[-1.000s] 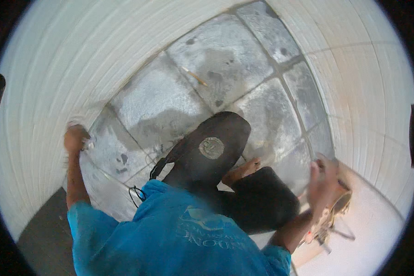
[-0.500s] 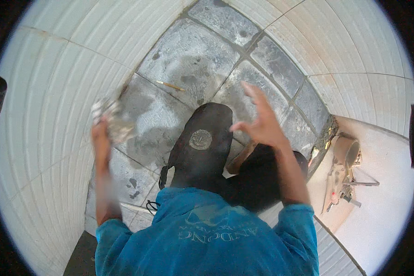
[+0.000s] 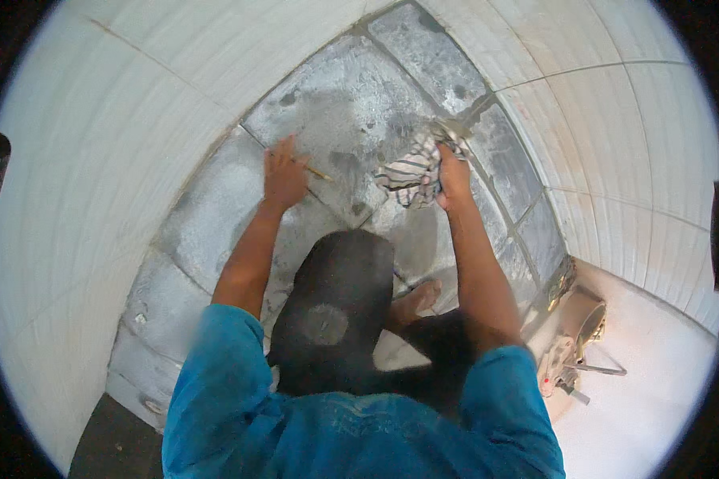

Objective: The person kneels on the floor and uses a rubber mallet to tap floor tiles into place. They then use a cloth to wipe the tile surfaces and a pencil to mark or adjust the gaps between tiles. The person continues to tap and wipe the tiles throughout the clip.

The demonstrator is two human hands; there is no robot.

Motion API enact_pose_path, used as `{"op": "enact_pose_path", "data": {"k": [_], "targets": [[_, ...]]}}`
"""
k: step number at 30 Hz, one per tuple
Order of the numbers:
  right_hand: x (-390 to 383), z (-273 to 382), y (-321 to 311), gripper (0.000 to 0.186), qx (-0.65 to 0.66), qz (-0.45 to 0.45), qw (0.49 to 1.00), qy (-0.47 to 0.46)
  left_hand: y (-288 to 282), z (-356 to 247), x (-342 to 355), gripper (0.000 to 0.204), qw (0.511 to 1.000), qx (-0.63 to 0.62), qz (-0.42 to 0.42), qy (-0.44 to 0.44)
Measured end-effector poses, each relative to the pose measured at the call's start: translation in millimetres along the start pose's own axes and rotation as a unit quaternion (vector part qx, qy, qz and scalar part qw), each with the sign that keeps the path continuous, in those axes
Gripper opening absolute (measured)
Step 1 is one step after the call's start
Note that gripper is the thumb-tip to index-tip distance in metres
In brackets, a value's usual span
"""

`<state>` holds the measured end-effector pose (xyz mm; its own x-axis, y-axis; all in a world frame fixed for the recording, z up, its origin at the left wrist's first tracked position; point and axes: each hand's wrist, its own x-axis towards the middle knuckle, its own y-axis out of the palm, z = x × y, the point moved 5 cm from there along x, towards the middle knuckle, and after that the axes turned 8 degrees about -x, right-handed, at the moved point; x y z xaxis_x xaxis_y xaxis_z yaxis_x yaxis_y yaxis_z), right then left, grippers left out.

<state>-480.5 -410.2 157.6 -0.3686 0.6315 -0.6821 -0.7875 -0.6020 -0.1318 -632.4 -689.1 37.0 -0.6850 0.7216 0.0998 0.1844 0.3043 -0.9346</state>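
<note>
- Head view looks straight down on a person in a blue shirt (image 3: 351, 431), both bare forearms reaching forward over a grey stone floor (image 3: 335, 120).
- Left hand (image 3: 284, 172): lies palm down on the floor with its fingers spread apart; it grips nothing. A thin stick (image 3: 318, 172) lies on the slab just beside the fingers; whether it touches them cannot be told.
- Right hand (image 3: 453, 177): fingers are closed around a striped rag (image 3: 414, 169), white with dark lines.
- Rag position: bunched against the floor, to the left of the right hand, at a joint between slabs and near the foot of the right-hand wall.
- Hands: well apart, with bare slab between them.
- Floor: large grey slabs with dark joints, patchy with pale residue and darker stains.
- Walls: white ribbed tiling (image 3: 104, 160) curves up on the left and on the right of the floor strip.
- Lower body: a dark-clad knee (image 3: 335, 311) sits between the forearms; a bare foot (image 3: 414, 302) rests on the floor just right of it.
- Lower right: a metal fixture (image 3: 579, 339) with a round cup-like part and thin rods stands on a pale surface (image 3: 655, 399), well apart from both hands. Its kind cannot be told.
</note>
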Motion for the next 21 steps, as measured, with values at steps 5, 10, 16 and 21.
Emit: {"op": "enact_pose_path", "data": {"k": [5,10,16,21], "targets": [[79,-24,34,0.070,-0.434,-0.018,0.873,-0.223,37,108,-57,0.021,0.975,-0.149,0.076,-0.147],[85,-73,85,0.091,-0.518,-0.185,0.684,-0.480,23,140,-106,0.021,0.977,-0.005,-0.101,-0.189],[198,-45,130,0.058,-0.556,-0.186,0.629,-0.511,15,129,-104,0.021,0.974,0.021,-0.185,-0.131],[141,-104,216,0.057,-0.580,-0.081,0.688,-0.428,10,130,-102,0.020,0.972,0.018,-0.184,-0.148]]}}
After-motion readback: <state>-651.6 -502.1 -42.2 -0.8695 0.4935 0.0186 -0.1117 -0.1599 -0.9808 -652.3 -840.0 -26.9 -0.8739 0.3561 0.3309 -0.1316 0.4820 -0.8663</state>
